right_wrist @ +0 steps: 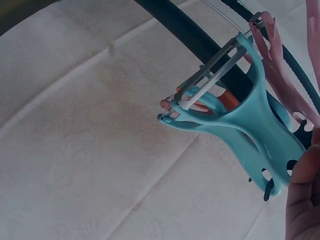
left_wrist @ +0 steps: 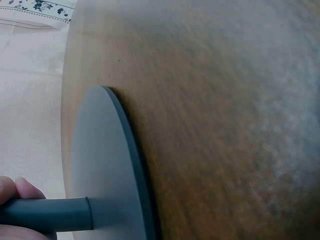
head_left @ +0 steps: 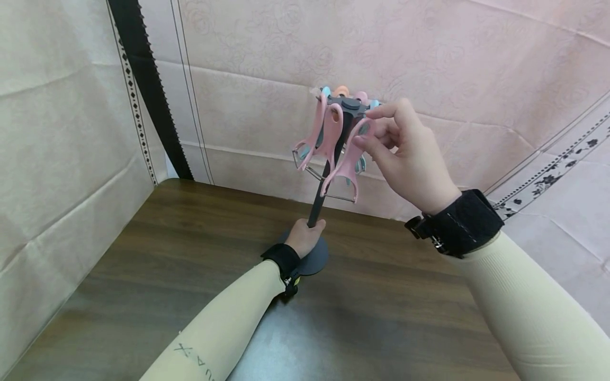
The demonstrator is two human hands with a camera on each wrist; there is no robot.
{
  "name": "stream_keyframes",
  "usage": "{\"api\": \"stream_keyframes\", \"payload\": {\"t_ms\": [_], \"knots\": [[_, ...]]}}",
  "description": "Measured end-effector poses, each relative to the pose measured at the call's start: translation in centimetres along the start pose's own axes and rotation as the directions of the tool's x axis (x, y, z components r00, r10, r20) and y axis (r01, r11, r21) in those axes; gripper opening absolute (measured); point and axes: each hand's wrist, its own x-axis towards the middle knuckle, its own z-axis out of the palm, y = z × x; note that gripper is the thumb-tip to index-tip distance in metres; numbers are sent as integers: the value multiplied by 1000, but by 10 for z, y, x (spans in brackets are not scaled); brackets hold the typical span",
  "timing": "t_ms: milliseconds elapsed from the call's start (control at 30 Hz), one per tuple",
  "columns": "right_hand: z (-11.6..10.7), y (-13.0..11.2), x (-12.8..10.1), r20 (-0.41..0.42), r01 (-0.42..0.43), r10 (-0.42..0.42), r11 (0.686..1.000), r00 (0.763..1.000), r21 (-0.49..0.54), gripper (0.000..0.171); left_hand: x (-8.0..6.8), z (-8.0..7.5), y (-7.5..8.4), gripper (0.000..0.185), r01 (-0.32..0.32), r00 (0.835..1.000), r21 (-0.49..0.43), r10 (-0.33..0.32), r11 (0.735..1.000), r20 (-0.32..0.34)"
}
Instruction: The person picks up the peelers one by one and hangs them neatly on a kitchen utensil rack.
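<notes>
A dark grey stand has a round base (head_left: pixel 316 260), a slim pole (head_left: pixel 317 205) and a hooked top (head_left: pixel 351 104) hung with several Y-shaped peelers. My left hand (head_left: pixel 304 238) grips the pole low down, just above the base; its fingers wrap the pole (left_wrist: pixel 55 214) in the left wrist view. High at the stand's near right side, my right hand (head_left: pixel 412 153) pinches a pink peeler (head_left: pixel 350 154) by its handle end, close to the hooks. Another pink peeler (head_left: pixel 332 132) hangs beside it. Teal peelers (right_wrist: pixel 272 132) hang near the right fingers (right_wrist: pixel 304 172) in the right wrist view.
The stand's base is on a brown wood-grain table (head_left: pixel 209 248). Pale patterned cloth (head_left: pixel 248 121) rises behind the table, with more cloth (head_left: pixel 62 137) along the left. A dark strip (head_left: pixel 150 90) runs down at the back left corner.
</notes>
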Motion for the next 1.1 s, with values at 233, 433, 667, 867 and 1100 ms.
{"api": "stream_keyframes", "payload": {"t_ms": [233,433,667,867,1100], "knots": [[1,0,4,-65,-22,21,1000,998,-16,31,2,0,0,55,10,1000,-12,-10,1000,12],[0,-3,7,-102,-9,3,998,995,-57,32,2,0,0,54,0,1000,-11,0,1000,8],[1,-3,7,-90,30,-34,998,995,-47,30,1,0,0,54,2,1000,7,-2,1000,6],[-1,-1,7,-77,63,-66,997,995,-38,29,2,1,-1,54,1,1000,3,-1,1000,8],[-1,-1,10,-36,27,-28,998,999,-54,31,3,0,-4,55,12,1000,-14,-12,1000,12]]}}
